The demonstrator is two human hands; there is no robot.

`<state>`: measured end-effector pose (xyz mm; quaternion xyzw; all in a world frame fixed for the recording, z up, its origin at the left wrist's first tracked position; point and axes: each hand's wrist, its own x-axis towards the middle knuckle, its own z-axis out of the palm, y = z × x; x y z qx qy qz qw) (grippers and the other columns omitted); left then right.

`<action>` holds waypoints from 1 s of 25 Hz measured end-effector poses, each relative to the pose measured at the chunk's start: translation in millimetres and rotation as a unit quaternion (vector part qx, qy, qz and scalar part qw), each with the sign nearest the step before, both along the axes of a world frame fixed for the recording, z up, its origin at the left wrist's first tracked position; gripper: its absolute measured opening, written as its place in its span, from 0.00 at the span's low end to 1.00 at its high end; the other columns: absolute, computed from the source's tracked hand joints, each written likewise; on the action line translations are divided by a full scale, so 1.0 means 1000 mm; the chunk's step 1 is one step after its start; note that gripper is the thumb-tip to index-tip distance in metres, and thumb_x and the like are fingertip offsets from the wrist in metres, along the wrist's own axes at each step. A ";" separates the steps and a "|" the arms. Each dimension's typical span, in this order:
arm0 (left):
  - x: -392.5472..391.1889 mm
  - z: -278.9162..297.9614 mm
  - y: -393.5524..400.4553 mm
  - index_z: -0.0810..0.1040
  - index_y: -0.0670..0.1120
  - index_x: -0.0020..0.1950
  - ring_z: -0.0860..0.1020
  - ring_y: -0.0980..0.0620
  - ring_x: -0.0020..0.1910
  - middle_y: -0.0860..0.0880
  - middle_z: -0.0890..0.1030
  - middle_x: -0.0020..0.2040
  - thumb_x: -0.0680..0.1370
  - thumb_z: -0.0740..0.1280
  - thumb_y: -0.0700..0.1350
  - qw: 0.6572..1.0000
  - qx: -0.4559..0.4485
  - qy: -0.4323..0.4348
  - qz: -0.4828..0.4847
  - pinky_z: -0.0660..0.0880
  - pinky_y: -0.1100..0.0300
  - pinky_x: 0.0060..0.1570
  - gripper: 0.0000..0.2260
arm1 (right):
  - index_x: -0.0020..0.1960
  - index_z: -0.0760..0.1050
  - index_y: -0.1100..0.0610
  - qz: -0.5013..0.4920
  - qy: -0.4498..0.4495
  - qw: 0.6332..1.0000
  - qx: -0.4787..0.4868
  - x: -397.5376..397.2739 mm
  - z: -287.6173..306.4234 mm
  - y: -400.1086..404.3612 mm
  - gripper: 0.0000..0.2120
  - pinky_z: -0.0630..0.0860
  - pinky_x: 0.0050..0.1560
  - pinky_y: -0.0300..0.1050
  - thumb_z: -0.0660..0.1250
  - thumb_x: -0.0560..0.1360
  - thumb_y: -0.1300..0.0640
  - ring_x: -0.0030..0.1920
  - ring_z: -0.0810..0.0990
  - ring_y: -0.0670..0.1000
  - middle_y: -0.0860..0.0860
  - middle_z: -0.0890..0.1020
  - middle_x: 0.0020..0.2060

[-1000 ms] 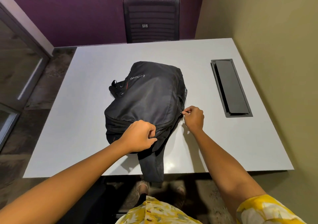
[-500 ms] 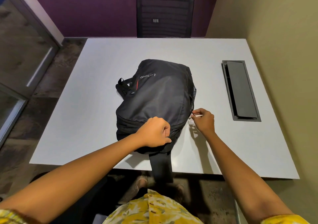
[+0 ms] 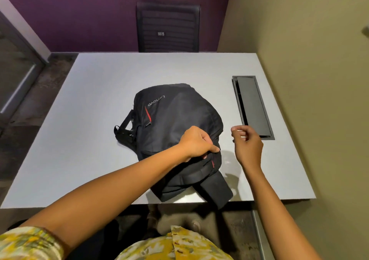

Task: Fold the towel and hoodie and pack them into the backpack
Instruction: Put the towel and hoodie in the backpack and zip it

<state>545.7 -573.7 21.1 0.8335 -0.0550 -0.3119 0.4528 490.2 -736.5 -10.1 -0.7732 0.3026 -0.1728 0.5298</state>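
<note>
A bulging black backpack [image 3: 175, 120] with a red stripe and grey lettering lies flat on the white table [image 3: 95, 140], its zipper closed as far as I can see. My left hand [image 3: 197, 143] is clenched on the fabric at the bag's near top edge. My right hand [image 3: 247, 144] hovers just right of the bag, off it, fingers loosely curled and holding nothing. A shoulder strap [image 3: 216, 192] hangs over the table's near edge. No towel or hoodie is visible.
A dark recessed cable tray [image 3: 252, 106] is set into the table at the right, just beyond my right hand. A black chair [image 3: 168, 27] stands at the far side. An olive wall [image 3: 309, 80] runs along the right; a glass partition [image 3: 18, 70] is at the left.
My right hand has come off the zipper at the bag's right side and lifted away to the right. The left hand keeps its grip. The bag has turned slightly.
</note>
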 end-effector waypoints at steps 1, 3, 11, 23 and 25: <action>0.003 0.004 -0.010 0.80 0.42 0.33 0.76 0.49 0.24 0.45 0.79 0.28 0.67 0.81 0.42 1.000 -0.010 0.010 0.023 0.76 0.58 0.37 0.11 | 0.51 0.79 0.51 -0.004 0.010 1.000 0.015 -0.010 0.002 0.001 0.06 0.79 0.47 0.45 0.68 0.78 0.49 0.43 0.83 0.50 0.50 0.83 0.45; 0.010 0.013 -0.033 0.78 0.41 0.32 0.75 0.49 0.23 0.44 0.77 0.28 0.67 0.81 0.40 0.997 -0.036 0.029 0.066 0.76 0.59 0.36 0.12 | 0.49 0.77 0.53 -0.010 0.021 0.999 0.041 -0.029 0.007 0.002 0.08 0.80 0.46 0.49 0.67 0.79 0.47 0.40 0.83 0.51 0.51 0.83 0.43; 0.030 0.034 -0.091 0.77 0.39 0.32 0.72 0.49 0.22 0.45 0.74 0.26 0.68 0.77 0.32 0.961 -0.128 0.090 0.227 0.76 0.60 0.31 0.10 | 0.50 0.73 0.53 0.020 0.073 0.988 0.134 -0.037 0.022 0.011 0.22 0.82 0.50 0.50 0.70 0.72 0.35 0.40 0.84 0.47 0.50 0.84 0.41; 0.110 0.080 -0.112 0.75 0.40 0.35 0.71 0.53 0.24 0.46 0.74 0.30 0.70 0.74 0.29 0.933 -0.224 0.117 0.255 0.77 0.64 0.26 0.11 | 0.37 0.62 0.54 -0.053 -0.068 0.985 0.148 0.019 0.074 0.028 0.20 0.67 0.36 0.46 0.69 0.77 0.48 0.33 0.64 0.49 0.49 0.66 0.31; 0.127 0.095 -0.107 0.75 0.41 0.35 0.71 0.54 0.24 0.46 0.75 0.30 0.70 0.74 0.29 0.930 -0.246 0.111 0.248 0.77 0.65 0.26 0.11 | 0.41 0.67 0.60 -0.050 -0.112 0.984 0.129 0.032 0.094 0.033 0.16 0.72 0.31 0.41 0.71 0.76 0.51 0.34 0.69 0.49 0.56 0.71 0.33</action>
